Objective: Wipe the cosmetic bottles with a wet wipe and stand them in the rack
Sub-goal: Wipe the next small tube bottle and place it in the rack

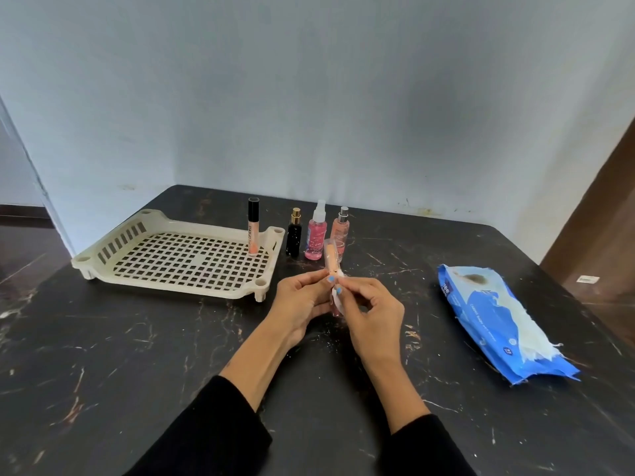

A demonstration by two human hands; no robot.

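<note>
Just in front of the rack point(178, 259), the left hand point(302, 304) grips a peach tube point(332, 261) while the right hand point(371, 314) pinches a wipe point(338, 298) against it; rotating the tube would clean all sides.

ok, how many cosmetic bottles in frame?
5. One tall tube stands in the rack. Three stand on the table right of it: black bottle, pink spray bottle, peach bottle. One peach tube is held in both hands. None visibly hidden.

You have five cosmetic bottles: one bottle point(332, 259) between your fingers point(338, 291), four beyond them; one rack point(178, 259), one wipes pack point(494, 324).
</note>
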